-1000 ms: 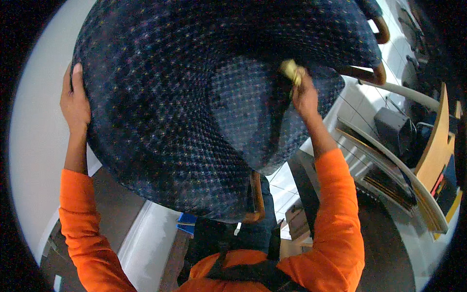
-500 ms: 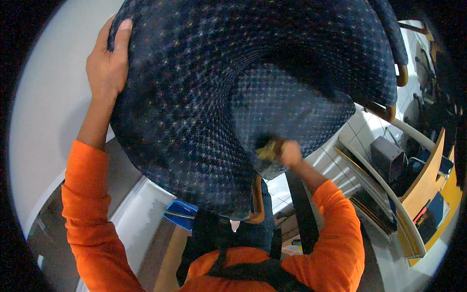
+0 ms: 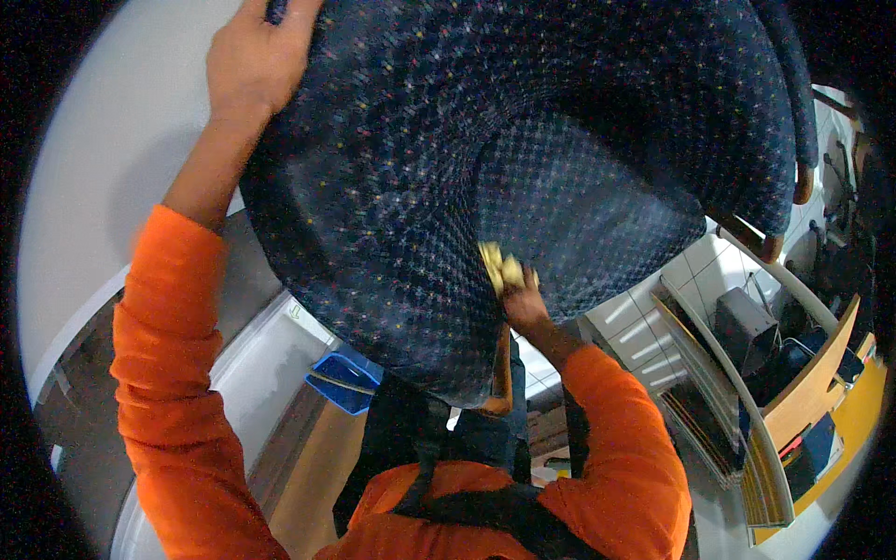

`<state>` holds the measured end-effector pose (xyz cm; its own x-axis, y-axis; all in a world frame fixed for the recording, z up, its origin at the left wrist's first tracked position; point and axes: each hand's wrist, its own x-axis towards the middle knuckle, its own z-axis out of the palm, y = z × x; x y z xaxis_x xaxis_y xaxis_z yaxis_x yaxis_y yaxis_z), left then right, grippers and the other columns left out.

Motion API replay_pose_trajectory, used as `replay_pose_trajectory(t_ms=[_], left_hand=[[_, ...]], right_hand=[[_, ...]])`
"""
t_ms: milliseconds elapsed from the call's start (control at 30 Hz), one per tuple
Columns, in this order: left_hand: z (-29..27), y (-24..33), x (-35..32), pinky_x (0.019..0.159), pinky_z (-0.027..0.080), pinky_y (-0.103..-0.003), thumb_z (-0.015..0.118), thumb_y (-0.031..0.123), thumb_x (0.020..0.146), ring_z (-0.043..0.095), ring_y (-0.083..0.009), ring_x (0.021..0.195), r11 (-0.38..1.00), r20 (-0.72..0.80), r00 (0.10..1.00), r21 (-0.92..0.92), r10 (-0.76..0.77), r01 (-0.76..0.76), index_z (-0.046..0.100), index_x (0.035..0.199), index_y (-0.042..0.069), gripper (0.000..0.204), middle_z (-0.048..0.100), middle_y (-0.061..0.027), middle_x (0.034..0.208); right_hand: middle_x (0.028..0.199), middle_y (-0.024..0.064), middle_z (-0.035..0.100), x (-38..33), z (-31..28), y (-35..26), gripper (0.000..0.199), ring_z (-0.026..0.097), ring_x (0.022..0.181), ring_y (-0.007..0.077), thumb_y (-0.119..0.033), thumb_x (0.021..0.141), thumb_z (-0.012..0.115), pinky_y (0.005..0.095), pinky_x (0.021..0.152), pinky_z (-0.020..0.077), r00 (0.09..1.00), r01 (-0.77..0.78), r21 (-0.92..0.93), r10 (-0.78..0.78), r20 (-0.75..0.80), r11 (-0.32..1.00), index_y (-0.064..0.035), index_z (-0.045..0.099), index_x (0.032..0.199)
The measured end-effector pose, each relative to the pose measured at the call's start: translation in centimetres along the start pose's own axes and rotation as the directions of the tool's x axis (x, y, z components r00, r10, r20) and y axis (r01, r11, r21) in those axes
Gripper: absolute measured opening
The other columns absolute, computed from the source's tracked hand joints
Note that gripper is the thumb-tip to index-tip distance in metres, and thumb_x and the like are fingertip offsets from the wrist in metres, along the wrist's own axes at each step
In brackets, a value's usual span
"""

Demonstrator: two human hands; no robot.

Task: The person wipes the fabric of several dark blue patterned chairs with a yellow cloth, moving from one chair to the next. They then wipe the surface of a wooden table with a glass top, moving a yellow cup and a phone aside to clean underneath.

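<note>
A tilted tub armchair (image 3: 392, 187) in dark, speckled fabric fills the middle of the view. At the upper left, my left hand (image 3: 257, 70) grips the rim of its backrest, thumb on the inner side; the fingertips run out of the picture. My right hand (image 3: 527, 303) presses a bunched yellow cloth (image 3: 501, 266) against the seat (image 3: 579, 201), at the crease where it meets the padded side. Part of the cloth is hidden by the fingers. A wooden end piece (image 3: 502, 369) shows below the side padding.
A blue tray (image 3: 345, 381) lies beyond my left forearm, near a pale wall (image 3: 84, 215). Stacked boards and a wooden panel (image 3: 817, 359) stand on the right beside a grey box (image 3: 745, 327). White floor tiles (image 3: 644, 322) show below the seat.
My right hand and the yellow cloth have moved left, from the seat's front part into the side crease. The armchair sits slightly farther right in view; my left hand appears higher.
</note>
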<state>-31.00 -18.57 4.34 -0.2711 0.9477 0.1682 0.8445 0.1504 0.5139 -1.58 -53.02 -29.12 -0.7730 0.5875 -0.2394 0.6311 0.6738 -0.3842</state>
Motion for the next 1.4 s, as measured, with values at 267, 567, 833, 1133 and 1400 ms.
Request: replay_pose_trajectory(t_ms=[267,567,833,1133,1400], left_hand=[[-0.4,-1.0,0.0,0.089,0.046,-0.037,0.053,0.039,0.093,0.063,-0.0316,0.100,0.993,0.017,0.994,-0.053,0.105,-0.104,0.055,0.124,0.002,0.048,0.066,-0.0223,0.104],[0.4,-0.1,-0.7,0.090,0.045,-0.034,0.054,0.037,0.093,0.062,-0.0268,0.102,0.990,-0.007,0.998,-0.123,0.065,-0.066,0.056,0.124,0.003,0.046,0.066,-0.0178,0.109],[0.3,-0.6,-0.6,0.092,0.044,-0.032,0.055,0.040,0.093,0.061,-0.0256,0.102,0.998,-0.029,0.998,0.013,0.054,-0.053,0.056,0.124,0.002,0.049,0.065,-0.0171,0.108],[2.0,-5.3,1.8,0.093,0.043,-0.031,0.052,0.036,0.096,0.058,-0.0226,0.103,0.924,-0.149,0.976,-0.370,-0.161,0.096,0.054,0.126,-0.002,0.049,0.063,-0.0154,0.112],[-0.2,-1.4,0.3,0.095,0.042,-0.033,0.051,0.034,0.096,0.058,-0.0242,0.106,0.997,0.017,0.998,-0.054,0.062,-0.061,0.053,0.127,-0.001,0.047,0.063,-0.0158,0.113]], right_hand=[[0.116,0.0282,0.059,1.9,-10.0,11.9,0.057,0.058,0.108,0.0390,-0.023,0.082,0.062,0.0417,0.090,0.0481,0.741,-0.347,0.773,0.661,-0.121,0.531,0.0049,0.043,0.128],[0.141,0.0157,0.042,18.1,-12.2,14.0,0.058,0.041,0.127,0.0374,-0.032,0.083,0.067,0.0475,0.102,0.0364,0.572,-0.542,0.499,0.732,-0.371,0.676,-0.0175,0.048,0.136],[0.152,0.0149,0.026,18.8,-9.7,12.3,0.067,0.017,0.141,0.0420,-0.046,0.086,0.060,0.0536,0.112,0.0181,0.782,-0.491,0.182,0.524,-0.339,0.852,-0.0268,0.035,0.145],[0.146,0.0188,0.035,12.9,-2.9,3.9,0.057,0.018,0.142,0.0357,-0.005,0.071,0.051,0.0458,0.118,0.0104,0.994,-0.047,0.307,0.074,-0.079,0.951,0.0007,0.053,0.128],[0.124,0.0181,0.056,3.1,-12.1,8.5,0.054,0.050,0.118,0.0346,-0.019,0.071,0.066,0.0443,0.100,0.0410,0.861,-0.163,0.432,-0.086,0.502,0.887,-0.0087,0.056,0.124]])
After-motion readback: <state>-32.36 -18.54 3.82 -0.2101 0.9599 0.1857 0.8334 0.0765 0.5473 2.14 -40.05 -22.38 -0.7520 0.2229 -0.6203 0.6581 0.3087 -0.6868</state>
